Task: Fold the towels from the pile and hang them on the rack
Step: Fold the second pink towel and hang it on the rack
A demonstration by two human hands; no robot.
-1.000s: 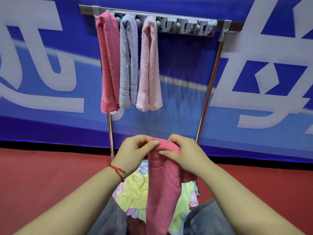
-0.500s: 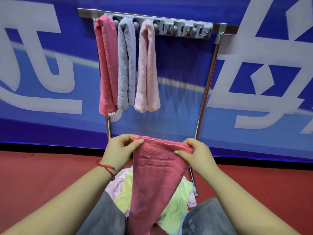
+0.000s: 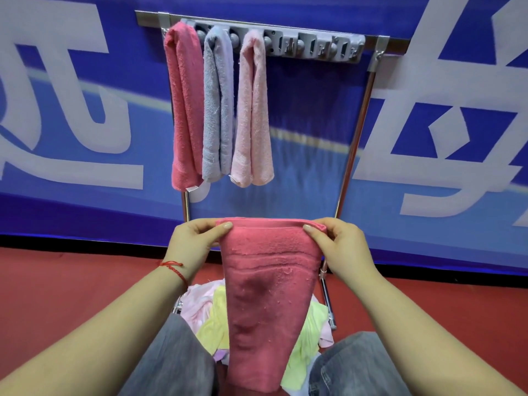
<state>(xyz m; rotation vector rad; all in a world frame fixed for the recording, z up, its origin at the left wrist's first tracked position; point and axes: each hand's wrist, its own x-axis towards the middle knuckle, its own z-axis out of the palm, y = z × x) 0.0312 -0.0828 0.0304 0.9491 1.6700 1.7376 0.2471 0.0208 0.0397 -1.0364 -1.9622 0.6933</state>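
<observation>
Two hands pinch the top corners of a coral towel [image 3: 268, 295] at lower centre: left hand [image 3: 194, 244], right hand [image 3: 343, 250]. Beneath it lies the towel pile [image 3: 211, 318]. Beyond, upper centre, the rack [image 3: 314, 47] holds three folded towels.

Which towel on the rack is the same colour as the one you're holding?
The dark pink towel, leftmost on the rack; its neighbours are grey and pale pink.
</observation>
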